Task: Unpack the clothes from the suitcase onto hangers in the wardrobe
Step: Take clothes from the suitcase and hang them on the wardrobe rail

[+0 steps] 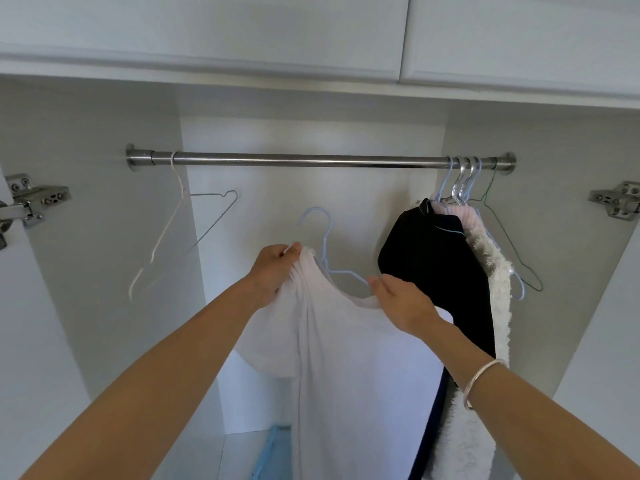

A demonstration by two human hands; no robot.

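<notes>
A white top hangs in front of me inside the open wardrobe. A pale blue wire hanger sticks up out of its neckline, its hook below the metal rail and not on it. My left hand grips the top's bunched left shoulder over the hanger's end. My right hand pinches the neckline and the hanger's right arm. The suitcase is out of view.
An empty pink-white wire hanger hangs at the rail's left end. At the right end hang a black garment, a fluffy white garment and an empty green wire hanger. Door hinges flank the opening. A blue item lies on the wardrobe floor.
</notes>
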